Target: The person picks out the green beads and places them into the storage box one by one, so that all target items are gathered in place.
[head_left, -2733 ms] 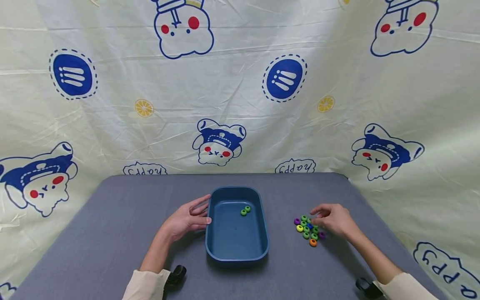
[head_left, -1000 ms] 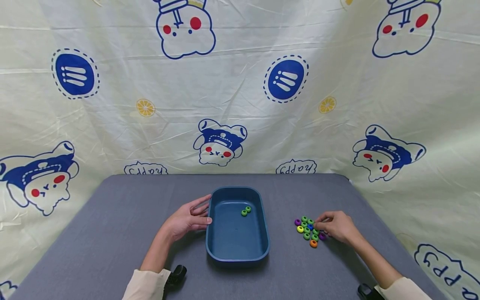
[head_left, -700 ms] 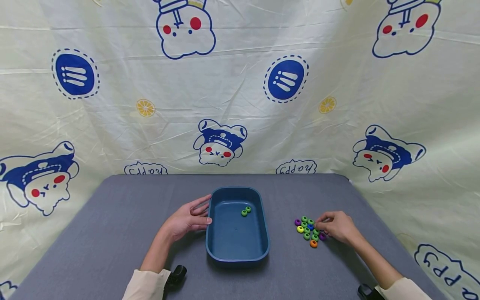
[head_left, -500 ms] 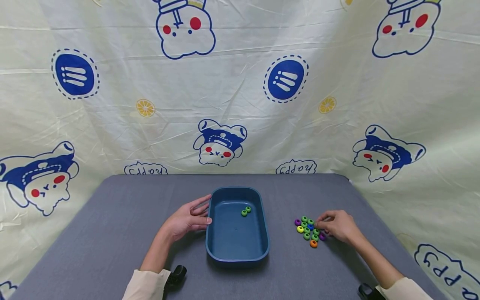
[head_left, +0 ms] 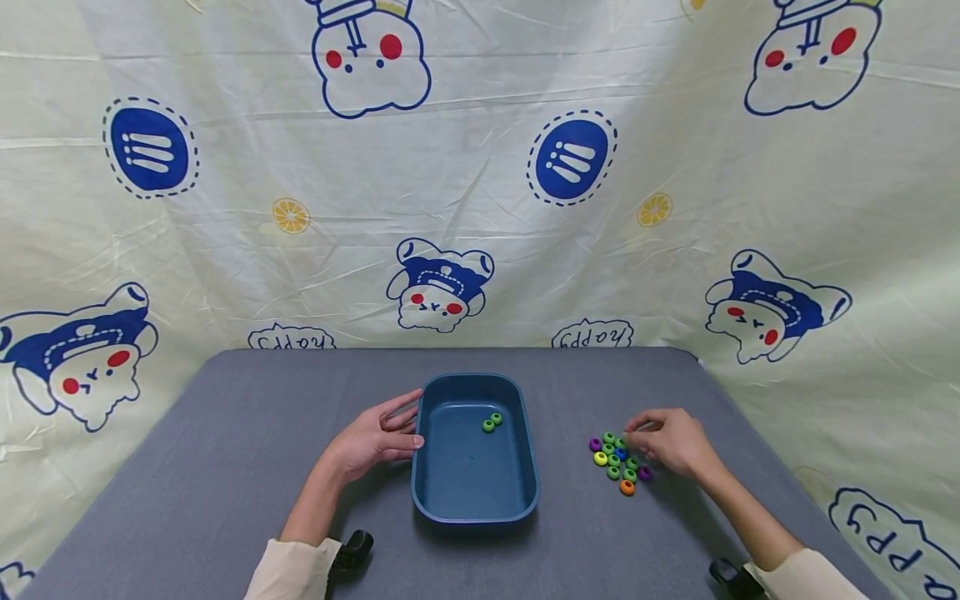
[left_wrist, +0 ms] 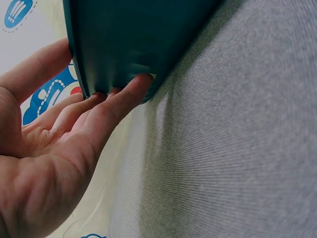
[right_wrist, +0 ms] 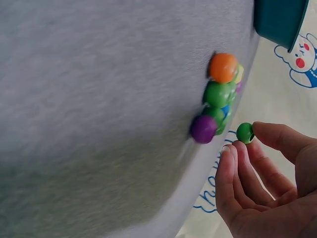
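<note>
My right hand (head_left: pixel 671 442) pinches a small green bead (right_wrist: pixel 244 133) between thumb and fingertips, lifted off the table beside a cluster of beads. That cluster holds several green beads (head_left: pixel 613 472), an orange bead (head_left: pixel 627 487), a yellow bead (head_left: pixel 600 458), a blue bead (head_left: pixel 620 454) and purple beads (head_left: pixel 596 445). Two green beads (head_left: pixel 488 426) lie inside the blue plastic bin (head_left: pixel 476 521), toward its far right. My left hand (head_left: pixel 372 437) rests against the bin's left side, thumb at the rim and the other fingers extended along the outer wall (left_wrist: pixel 114 49).
A grey cloth-covered table (head_left: pixel 225 467) carries the bin in its middle and the loose beads to the right. Behind it hangs a pale curtain (head_left: pixel 480 167) with printed cartoon figures. Black wrist straps (head_left: pixel 352 550) show at the sleeves.
My right hand was low at the cluster's right edge and has now lifted slightly away from it with a green bead in its pinch. The left hand and the bin have stayed put.
</note>
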### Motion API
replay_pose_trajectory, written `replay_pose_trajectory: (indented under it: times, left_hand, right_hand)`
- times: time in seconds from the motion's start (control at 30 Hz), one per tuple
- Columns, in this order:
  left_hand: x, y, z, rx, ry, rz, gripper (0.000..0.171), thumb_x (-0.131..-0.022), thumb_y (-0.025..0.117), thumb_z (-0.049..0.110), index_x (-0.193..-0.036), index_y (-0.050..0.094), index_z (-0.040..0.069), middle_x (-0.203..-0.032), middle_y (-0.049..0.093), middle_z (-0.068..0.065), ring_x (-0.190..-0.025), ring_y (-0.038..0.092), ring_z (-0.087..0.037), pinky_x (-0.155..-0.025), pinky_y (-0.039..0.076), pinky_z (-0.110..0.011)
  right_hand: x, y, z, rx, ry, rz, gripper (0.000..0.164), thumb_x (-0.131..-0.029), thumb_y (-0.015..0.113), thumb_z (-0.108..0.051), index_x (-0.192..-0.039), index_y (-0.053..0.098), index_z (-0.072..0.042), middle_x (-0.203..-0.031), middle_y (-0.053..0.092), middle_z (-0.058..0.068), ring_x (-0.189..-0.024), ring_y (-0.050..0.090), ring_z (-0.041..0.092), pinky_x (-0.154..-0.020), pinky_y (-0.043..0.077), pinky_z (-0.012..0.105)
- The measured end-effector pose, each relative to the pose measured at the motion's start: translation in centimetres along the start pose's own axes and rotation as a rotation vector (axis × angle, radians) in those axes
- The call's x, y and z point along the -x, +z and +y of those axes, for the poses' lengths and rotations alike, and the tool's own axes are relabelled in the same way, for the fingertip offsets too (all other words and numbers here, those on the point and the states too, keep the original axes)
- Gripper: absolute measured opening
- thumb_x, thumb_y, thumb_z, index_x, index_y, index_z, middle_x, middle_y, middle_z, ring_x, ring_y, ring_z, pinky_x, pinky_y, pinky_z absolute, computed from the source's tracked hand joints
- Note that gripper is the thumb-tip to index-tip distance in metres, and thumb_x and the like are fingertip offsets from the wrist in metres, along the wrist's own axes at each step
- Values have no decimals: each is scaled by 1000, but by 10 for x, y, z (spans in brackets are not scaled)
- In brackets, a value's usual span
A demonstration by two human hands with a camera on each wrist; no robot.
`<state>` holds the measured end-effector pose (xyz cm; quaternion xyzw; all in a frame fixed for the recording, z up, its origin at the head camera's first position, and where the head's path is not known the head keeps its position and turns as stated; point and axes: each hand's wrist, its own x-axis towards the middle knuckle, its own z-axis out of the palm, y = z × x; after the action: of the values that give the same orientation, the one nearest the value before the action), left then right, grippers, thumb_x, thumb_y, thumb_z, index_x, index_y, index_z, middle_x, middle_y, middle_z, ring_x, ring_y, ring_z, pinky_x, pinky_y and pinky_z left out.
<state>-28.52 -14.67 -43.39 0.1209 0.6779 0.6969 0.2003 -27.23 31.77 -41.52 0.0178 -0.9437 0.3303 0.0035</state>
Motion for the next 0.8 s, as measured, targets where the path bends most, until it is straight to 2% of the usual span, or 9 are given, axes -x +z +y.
replay_pose_trajectory:
  times: [0.43, 0.8]
  left_hand:
    - [0, 0, 0, -3, 4, 5, 78, -95, 67, 0, -161, 27, 11, -163, 32, -20, -143, 43, -43, -99, 55, -46]
    - [1, 1, 0, -14, 1, 20, 80, -94, 70, 2, -161, 28, 13, -163, 32, -19, -143, 44, -42, -99, 55, -45]
  right_hand:
    - [-7, 6, -29, -52, -36, -20, 18, -92, 74, -21, -103, 77, -7, -94, 78, 9, -79, 73, 22, -64, 57, 30]
    - [-13, 19, -48, -62, -132, 6, 17, -92, 75, -23, -102, 78, -10, -96, 78, 8, -81, 74, 23, -66, 59, 32]
